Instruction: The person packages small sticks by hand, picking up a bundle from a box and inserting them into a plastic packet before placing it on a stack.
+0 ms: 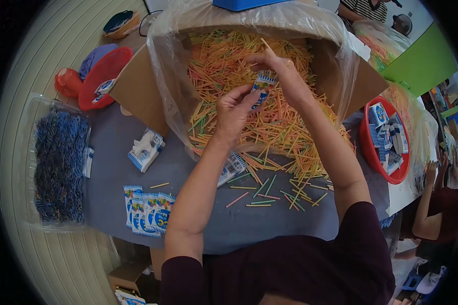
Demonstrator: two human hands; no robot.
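Observation:
Over a large open box of thin coloured sticks [229,61], my left hand [232,109] pinches a small blue-and-white printed packet [260,91] between thumb and fingers. My right hand [282,71] is just above and to the right of it, close to the packet's upper end. A yellowish stick [266,44] juts up from my right fingers, which look closed on it. The palm side of my right hand is hidden. Loose sticks [262,195] lie spilled on the table below the box.
Flat packets [148,211] lie overlapped at the table's left front, near a tissue pack [146,149]. A red basin [387,170] of packets stands right, another red basin [114,66] left. A clear tray [61,223] holds dark blue strands. Other people are at right.

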